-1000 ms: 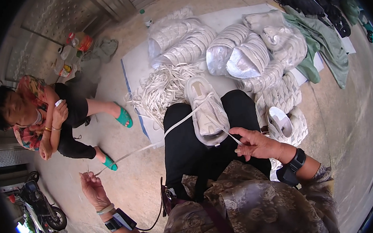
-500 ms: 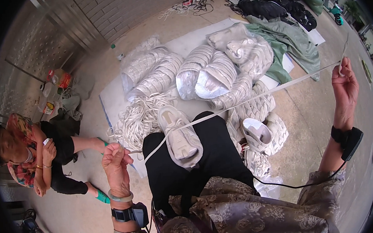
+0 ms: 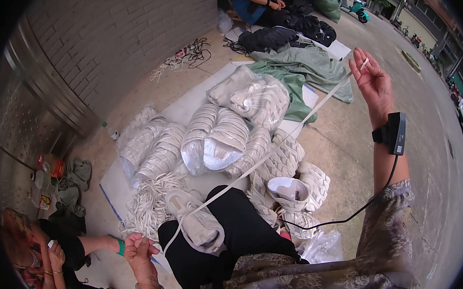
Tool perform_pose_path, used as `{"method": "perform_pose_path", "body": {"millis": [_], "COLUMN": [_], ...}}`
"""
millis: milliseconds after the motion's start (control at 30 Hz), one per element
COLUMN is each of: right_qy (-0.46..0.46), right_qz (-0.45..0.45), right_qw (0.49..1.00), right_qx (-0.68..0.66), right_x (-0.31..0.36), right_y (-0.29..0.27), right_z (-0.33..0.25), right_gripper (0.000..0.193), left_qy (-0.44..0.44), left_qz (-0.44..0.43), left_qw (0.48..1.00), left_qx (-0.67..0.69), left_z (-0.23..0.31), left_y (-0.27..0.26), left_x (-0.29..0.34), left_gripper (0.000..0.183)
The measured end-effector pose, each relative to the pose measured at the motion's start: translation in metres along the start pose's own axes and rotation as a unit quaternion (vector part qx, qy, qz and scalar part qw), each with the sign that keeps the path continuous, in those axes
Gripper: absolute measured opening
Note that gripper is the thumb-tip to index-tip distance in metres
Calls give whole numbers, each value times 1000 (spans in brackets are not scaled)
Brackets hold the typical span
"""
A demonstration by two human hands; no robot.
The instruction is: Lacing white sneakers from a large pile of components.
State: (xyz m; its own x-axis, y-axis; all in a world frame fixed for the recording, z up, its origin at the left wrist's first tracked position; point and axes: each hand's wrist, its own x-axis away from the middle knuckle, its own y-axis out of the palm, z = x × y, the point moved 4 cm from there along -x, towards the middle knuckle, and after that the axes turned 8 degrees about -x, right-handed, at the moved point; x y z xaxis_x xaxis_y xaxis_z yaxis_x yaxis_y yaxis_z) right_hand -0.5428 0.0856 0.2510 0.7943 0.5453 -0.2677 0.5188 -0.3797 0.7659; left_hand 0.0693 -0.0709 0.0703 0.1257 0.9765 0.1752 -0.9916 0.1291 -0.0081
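Observation:
A pale, off-white shoe (image 3: 195, 219) lies across my black-trousered lap, toe end away from its opening not clearly told. A flat white shoelace (image 3: 257, 165) runs from the shoe in a long slant up to the right. At its far end my right hand (image 3: 373, 81) is raised, pinching the lace between thumb and fingers, the other fingers stretched up. Low on the left, beside my knee, my left hand (image 3: 141, 256) has its fingers closed on the lace's other end. A pile of loose white laces (image 3: 152, 208) lies just beyond the left hand.
Plastic-wrapped stacks of pale shoes (image 3: 225, 139) lie on a white sheet ahead. More shoes (image 3: 289, 191) sit right of my knees. A seated person (image 3: 39, 257) is at the left. Green sacking (image 3: 291, 69) and black bundles (image 3: 272, 39) lie farther off, near other people.
My view has tipped up and turned right. The lace stays stretched between both hands, and the right hand's fingers have straightened. The shoe remains on my lap.

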Motion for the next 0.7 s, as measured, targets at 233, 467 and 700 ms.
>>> {"method": "perform_pose_path", "body": {"millis": [233, 467, 700], "right_qy": [-87, 284, 293], "right_qz": [54, -166, -386], "right_qw": [985, 871, 834], "right_qx": [138, 364, 264], "right_x": [-21, 91, 262], "right_y": [-17, 36, 79], "right_z": [-35, 144, 283], "right_gripper": [24, 23, 15], "left_qy": [23, 8, -9], "left_qz": [-25, -98, -175], "left_qw": [999, 994, 979], "left_qx": [-16, 57, 102], "left_z": [4, 17, 20], "left_y": [6, 55, 92], "left_x": [-4, 6, 15], "left_gripper": [10, 15, 24]}}
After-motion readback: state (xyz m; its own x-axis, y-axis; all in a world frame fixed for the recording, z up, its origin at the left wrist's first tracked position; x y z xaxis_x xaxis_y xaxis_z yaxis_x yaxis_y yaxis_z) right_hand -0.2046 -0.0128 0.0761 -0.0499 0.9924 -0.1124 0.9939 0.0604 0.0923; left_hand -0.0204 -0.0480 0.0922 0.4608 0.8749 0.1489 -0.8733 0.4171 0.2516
